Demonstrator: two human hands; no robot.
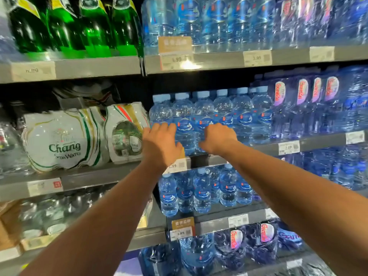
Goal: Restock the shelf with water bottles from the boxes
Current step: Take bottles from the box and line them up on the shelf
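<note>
The middle shelf (318, 143) carries a front row of water bottles (242, 114), pale-capped and full. The left hand (160, 145) and right hand (218, 139) reach into that row. Each grip seems curled round a bottle, though the fingertips are hidden. White Chang packs (63, 140) crowd the left side, and green bottles (65, 26) stand on the shelf above.

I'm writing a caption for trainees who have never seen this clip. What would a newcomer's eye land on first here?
Two bare arms stretch in from below, with the left hand and right hand against the front row of blue-capped water bottles on the middle shelf. To the left of the bottles sit white Chang packs, and bright green bottles stand on the top shelf at the left.
</note>
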